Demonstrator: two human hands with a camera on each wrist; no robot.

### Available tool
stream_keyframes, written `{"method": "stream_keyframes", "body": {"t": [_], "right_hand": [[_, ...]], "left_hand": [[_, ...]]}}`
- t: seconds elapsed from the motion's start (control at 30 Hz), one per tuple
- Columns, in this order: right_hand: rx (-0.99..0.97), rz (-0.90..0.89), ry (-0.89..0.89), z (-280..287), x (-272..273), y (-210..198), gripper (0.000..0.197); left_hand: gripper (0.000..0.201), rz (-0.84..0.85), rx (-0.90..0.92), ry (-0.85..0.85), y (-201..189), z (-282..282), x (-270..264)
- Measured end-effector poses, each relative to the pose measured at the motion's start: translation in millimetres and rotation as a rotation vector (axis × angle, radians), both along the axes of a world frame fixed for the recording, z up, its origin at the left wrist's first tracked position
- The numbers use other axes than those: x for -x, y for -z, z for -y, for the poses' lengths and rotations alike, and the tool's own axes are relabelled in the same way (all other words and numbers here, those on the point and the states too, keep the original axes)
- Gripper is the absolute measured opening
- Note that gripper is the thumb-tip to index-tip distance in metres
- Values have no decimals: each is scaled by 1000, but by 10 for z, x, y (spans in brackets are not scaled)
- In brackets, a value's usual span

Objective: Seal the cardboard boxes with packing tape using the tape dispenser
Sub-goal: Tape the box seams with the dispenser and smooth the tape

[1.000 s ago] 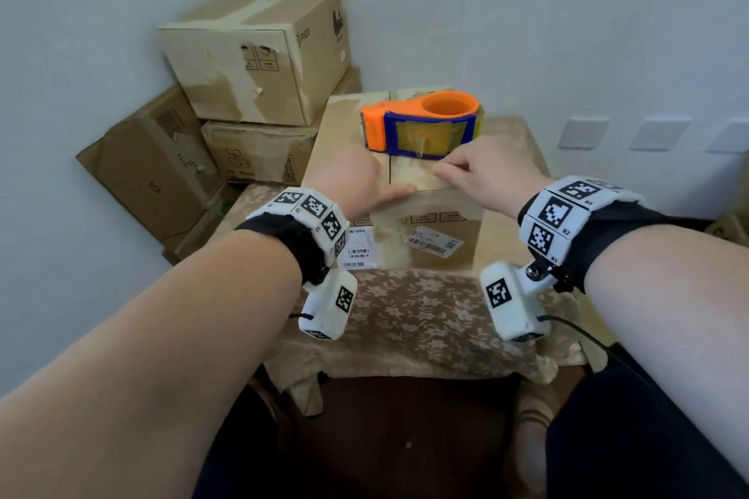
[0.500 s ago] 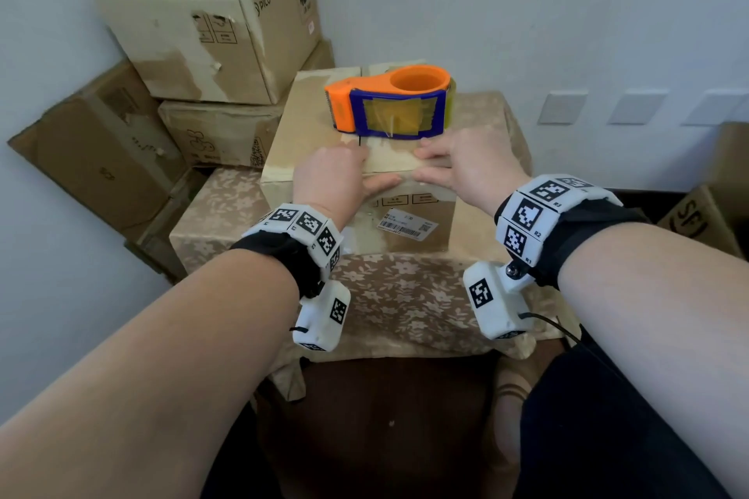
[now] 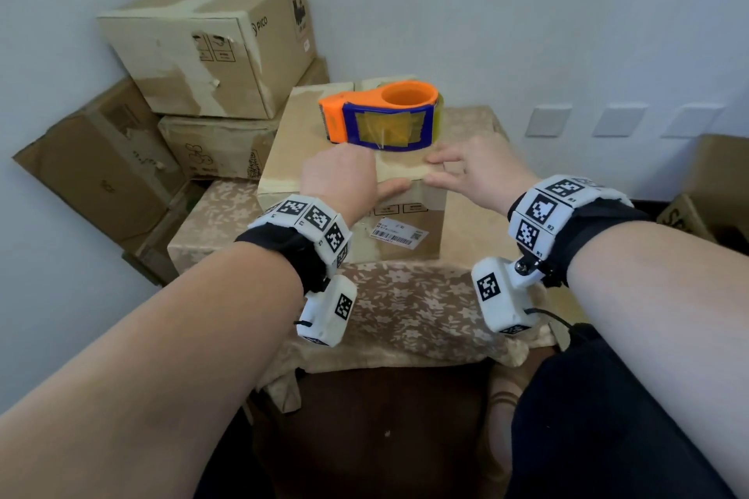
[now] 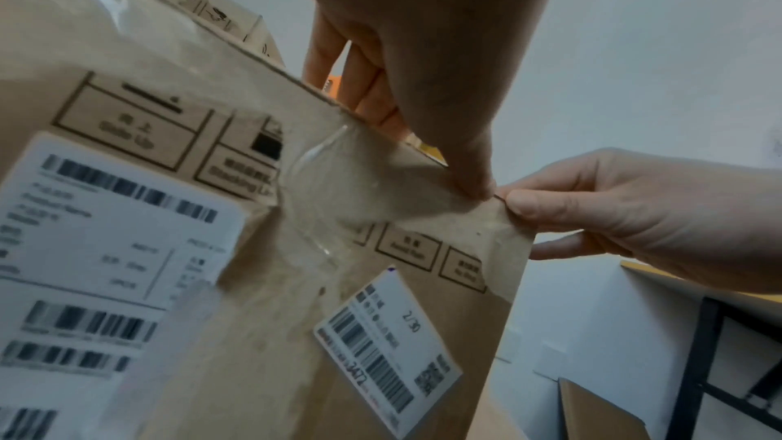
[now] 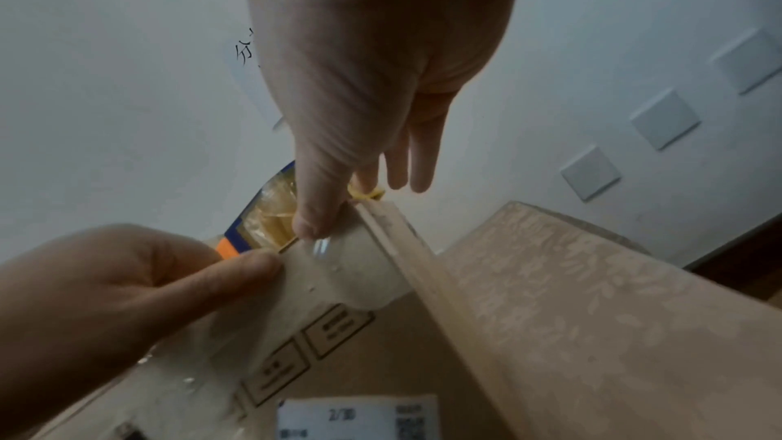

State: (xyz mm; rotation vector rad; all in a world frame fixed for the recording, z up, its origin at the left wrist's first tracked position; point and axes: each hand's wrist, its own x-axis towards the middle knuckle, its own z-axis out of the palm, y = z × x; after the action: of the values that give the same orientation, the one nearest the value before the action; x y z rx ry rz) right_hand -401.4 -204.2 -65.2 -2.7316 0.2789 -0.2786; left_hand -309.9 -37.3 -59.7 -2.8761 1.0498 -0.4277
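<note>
A cardboard box stands on the cloth-covered table, with the orange and blue tape dispenser lying on its top. Both hands sit at the box's near top edge. My left hand lays its fingers on the top and presses its thumb on the front face. My right hand does the same just to the right, and the two thumbs nearly meet. In the left wrist view, clear tape runs over the edge and down the front under the thumbs. The right wrist view shows the same tape and the dispenser behind.
Several more cardboard boxes are stacked against the wall at the back left. The table wears a floral cloth. Another open box stands at the right edge. White shipping labels are stuck on the box's front.
Both hands have slid back from beside the dispenser to the box's near edge, and the thumbs now press on the front face. The dispenser has stayed where it was on the box.
</note>
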Motion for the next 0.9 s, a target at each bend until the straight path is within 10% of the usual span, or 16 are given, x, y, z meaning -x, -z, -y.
{"method": "stream_keyframes", "body": {"t": [0.9], "right_hand": [[208,-44,-25,46,-14,56,38]], "left_hand": [[55,-64,68,122,180,186,43]]}}
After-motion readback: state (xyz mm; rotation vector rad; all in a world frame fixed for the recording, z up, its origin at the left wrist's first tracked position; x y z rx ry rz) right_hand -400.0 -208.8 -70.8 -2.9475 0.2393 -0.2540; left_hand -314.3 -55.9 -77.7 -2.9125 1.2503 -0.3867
